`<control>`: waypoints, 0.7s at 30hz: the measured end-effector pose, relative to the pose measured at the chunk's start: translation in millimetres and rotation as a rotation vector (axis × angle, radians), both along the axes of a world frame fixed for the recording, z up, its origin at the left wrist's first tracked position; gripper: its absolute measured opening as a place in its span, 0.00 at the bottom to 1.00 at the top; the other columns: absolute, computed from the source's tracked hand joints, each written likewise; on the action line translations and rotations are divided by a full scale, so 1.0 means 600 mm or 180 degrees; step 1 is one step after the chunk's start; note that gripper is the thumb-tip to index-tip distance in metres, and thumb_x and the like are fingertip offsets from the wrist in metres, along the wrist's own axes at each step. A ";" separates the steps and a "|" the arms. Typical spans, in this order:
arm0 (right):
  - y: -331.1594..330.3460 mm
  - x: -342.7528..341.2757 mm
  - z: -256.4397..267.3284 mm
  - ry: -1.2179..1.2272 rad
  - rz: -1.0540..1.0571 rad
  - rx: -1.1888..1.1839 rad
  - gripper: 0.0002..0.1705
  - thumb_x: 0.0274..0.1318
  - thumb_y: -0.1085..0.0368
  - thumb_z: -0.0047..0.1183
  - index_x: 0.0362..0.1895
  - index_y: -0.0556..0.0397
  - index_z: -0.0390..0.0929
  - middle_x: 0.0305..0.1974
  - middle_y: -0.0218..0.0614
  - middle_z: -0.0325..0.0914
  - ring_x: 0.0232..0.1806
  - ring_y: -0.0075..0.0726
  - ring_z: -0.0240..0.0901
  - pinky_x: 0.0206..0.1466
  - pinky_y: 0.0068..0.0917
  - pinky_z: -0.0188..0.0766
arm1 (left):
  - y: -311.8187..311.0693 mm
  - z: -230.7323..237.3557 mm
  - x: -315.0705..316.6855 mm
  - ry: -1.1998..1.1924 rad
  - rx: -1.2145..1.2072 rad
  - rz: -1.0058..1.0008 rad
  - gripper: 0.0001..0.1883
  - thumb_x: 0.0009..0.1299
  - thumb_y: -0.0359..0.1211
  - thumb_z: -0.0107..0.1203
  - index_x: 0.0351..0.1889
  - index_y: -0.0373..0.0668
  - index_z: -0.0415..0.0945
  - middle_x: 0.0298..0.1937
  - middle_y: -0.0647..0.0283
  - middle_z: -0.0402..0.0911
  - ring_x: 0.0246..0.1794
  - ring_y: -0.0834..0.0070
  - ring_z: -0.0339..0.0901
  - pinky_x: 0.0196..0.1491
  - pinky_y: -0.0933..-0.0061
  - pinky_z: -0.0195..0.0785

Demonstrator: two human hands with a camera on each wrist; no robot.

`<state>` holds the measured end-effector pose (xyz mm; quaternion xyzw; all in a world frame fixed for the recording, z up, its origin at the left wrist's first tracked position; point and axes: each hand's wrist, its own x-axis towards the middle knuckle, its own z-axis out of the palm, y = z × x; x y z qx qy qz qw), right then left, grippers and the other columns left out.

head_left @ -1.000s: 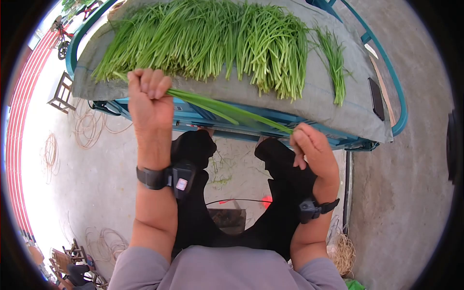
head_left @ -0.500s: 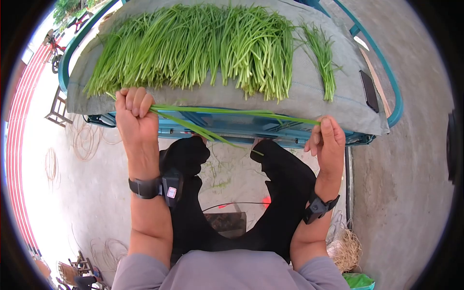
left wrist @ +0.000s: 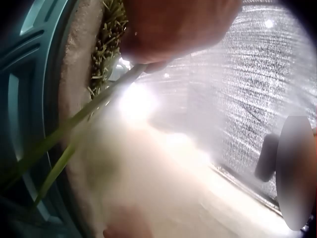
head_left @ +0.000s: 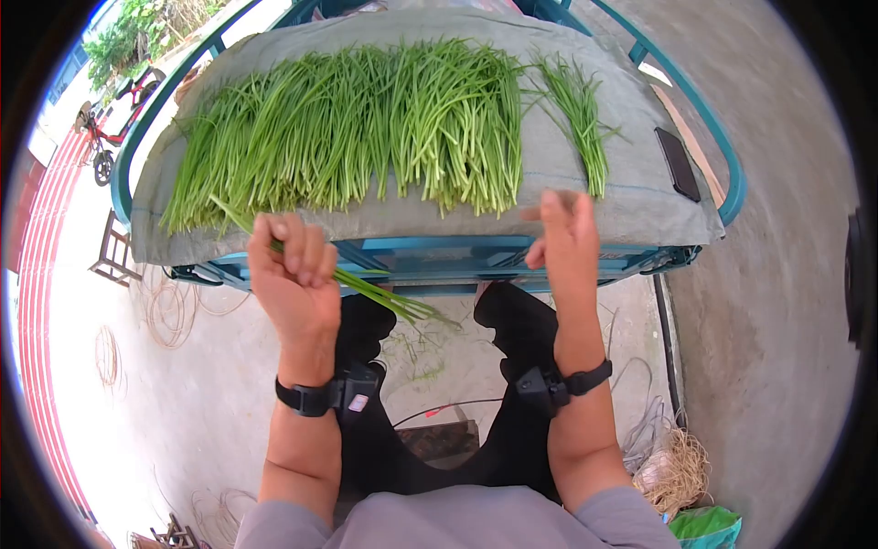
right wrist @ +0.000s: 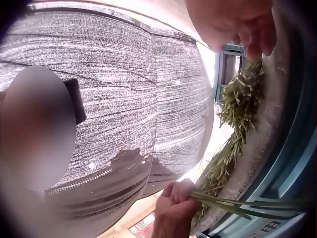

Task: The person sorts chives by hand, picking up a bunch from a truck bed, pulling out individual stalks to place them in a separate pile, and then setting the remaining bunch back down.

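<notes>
My left hand (head_left: 297,270) grips a few green garlic chive stalks (head_left: 380,295). Their pale ends poke out past the thumb side, and the leaf ends trail down to the right over the knees. Seen from the right wrist, the left hand (right wrist: 176,210) has its fingers curled around the chives (right wrist: 233,203). My right hand (head_left: 569,233) hovers at the cloth's front edge with loosely bent fingers and nothing visible in them. Just beyond both hands lies a wide row of chives (head_left: 338,137), cut ends toward me. A smaller chive bunch (head_left: 581,123) lies apart on the right.
Grey cloth (head_left: 640,206) covers the bed of a teal cart (head_left: 439,252) with side rails. A phone (head_left: 677,165) lies at its right edge. Dry straw-like strands (head_left: 681,471) and a green bag (head_left: 709,526) are on the floor at lower right; a stool (head_left: 114,252) stands left.
The right hand has let go of the chive end it pinched and moved left. The stalks, no longer stretched between the hands, hang from the left hand. The head view has tilted up.
</notes>
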<state>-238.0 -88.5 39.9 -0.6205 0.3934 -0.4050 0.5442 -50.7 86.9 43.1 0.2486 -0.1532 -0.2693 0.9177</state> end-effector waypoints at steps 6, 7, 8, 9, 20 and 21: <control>-0.003 0.027 -0.005 0.0487 0.0148 0.0007 0.18 0.59 0.58 0.50 0.44 0.60 0.66 0.31 0.41 0.77 0.13 0.21 0.64 0.17 0.17 0.64 | -0.017 -0.001 -0.051 -0.0392 0.0232 -0.0307 0.13 0.75 0.37 0.38 0.27 0.45 0.62 0.16 0.72 0.56 0.13 0.85 0.47 0.15 0.81 0.40; -0.003 0.028 -0.009 0.0385 0.0130 0.0037 0.17 0.59 0.60 0.50 0.44 0.60 0.66 0.32 0.41 0.77 0.14 0.21 0.64 0.17 0.17 0.64 | -0.018 -0.002 -0.056 -0.0466 0.0242 -0.0344 0.13 0.75 0.37 0.38 0.27 0.45 0.61 0.16 0.72 0.56 0.13 0.85 0.47 0.15 0.81 0.39; -0.003 0.030 -0.013 0.0284 0.0111 0.0068 0.16 0.58 0.61 0.49 0.45 0.60 0.66 0.32 0.40 0.77 0.14 0.20 0.65 0.16 0.17 0.64 | -0.019 -0.001 -0.060 -0.0474 0.0233 -0.0359 0.12 0.74 0.35 0.39 0.27 0.45 0.61 0.16 0.72 0.57 0.13 0.85 0.48 0.16 0.81 0.40; -0.004 0.029 -0.017 0.0205 0.0104 0.0122 0.16 0.57 0.63 0.49 0.45 0.60 0.66 0.32 0.39 0.77 0.15 0.21 0.65 0.16 0.18 0.64 | -0.020 -0.002 -0.061 -0.0568 0.0258 -0.0390 0.12 0.74 0.35 0.40 0.27 0.45 0.61 0.16 0.72 0.56 0.13 0.85 0.48 0.16 0.81 0.40; 0.004 0.000 -0.012 -0.1007 -0.0052 -0.0213 0.11 0.59 0.70 0.41 0.45 0.58 0.67 0.26 0.31 0.71 0.16 0.18 0.62 0.20 0.16 0.63 | -0.028 -0.009 -0.076 -0.1017 0.0845 -0.0585 0.09 0.75 0.34 0.41 0.33 0.42 0.66 0.18 0.75 0.57 0.15 0.87 0.48 0.18 0.83 0.42; 0.005 -0.003 -0.011 -0.0864 0.0050 -0.0283 0.10 0.59 0.71 0.41 0.45 0.58 0.67 0.25 0.30 0.70 0.16 0.18 0.61 0.20 0.16 0.62 | -0.029 -0.009 -0.080 -0.1266 0.1051 -0.0546 0.08 0.75 0.33 0.41 0.35 0.42 0.68 0.18 0.75 0.57 0.15 0.88 0.49 0.19 0.83 0.43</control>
